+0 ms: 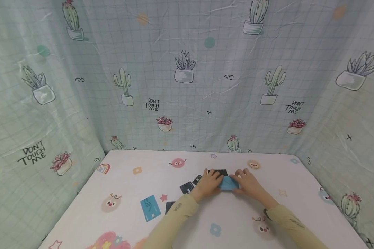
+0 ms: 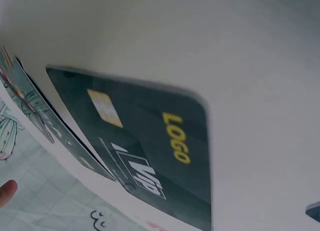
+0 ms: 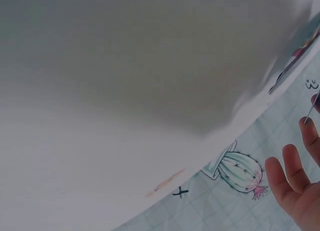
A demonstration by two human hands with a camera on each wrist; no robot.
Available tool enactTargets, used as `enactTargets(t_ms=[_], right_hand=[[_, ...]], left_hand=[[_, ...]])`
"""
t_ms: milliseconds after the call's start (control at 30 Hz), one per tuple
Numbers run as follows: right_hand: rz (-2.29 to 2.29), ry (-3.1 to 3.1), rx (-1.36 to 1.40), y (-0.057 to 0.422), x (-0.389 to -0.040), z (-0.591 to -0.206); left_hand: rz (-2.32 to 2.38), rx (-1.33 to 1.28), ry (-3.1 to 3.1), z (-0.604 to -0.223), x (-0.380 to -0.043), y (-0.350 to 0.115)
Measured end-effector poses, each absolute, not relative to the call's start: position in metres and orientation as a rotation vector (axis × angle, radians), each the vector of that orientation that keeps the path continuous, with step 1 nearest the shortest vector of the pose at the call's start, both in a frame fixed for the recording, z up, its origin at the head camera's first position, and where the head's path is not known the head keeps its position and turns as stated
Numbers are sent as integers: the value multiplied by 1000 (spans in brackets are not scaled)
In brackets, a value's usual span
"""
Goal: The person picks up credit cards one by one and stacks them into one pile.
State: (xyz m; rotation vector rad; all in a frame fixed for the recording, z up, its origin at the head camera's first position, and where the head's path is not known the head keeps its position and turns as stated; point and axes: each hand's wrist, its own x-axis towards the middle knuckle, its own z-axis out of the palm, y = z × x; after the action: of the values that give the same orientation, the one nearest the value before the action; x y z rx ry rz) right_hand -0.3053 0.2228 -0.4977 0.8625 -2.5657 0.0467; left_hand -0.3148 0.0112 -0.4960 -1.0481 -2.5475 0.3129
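A light blue card [image 1: 228,183] is held between both hands, over the back half of the table. Its left edge is pinched by my left hand [image 1: 208,183], its right edge by my right hand [image 1: 247,184]. In the right wrist view, the card's thin edge shows at the index finger [image 3: 309,131], with the other fingers spread apart. Just behind the blue card lies a black card [image 1: 222,171]. Below the left wrist camera is a dark card [image 2: 150,136] with a gold chip, LOGO and Vip printed on it; one fingertip [image 2: 7,192] shows at that view's edge.
Left of the left hand, a dark card [image 1: 187,187] and a partly covered card with a chip [image 1: 197,180] lie on the white patterned table [image 1: 156,159]. A second blue card [image 1: 150,208] is farther left, and the left sleeve [image 1: 174,218] partly hides another dark card [image 1: 169,206].
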Motion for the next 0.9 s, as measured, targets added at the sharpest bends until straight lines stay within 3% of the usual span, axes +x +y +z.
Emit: enactTargets(t_ms=[900], right_hand=[[-10, -2532, 852, 196, -338, -493]], left_hand=[[250, -948, -2594, -494, -340, -14]])
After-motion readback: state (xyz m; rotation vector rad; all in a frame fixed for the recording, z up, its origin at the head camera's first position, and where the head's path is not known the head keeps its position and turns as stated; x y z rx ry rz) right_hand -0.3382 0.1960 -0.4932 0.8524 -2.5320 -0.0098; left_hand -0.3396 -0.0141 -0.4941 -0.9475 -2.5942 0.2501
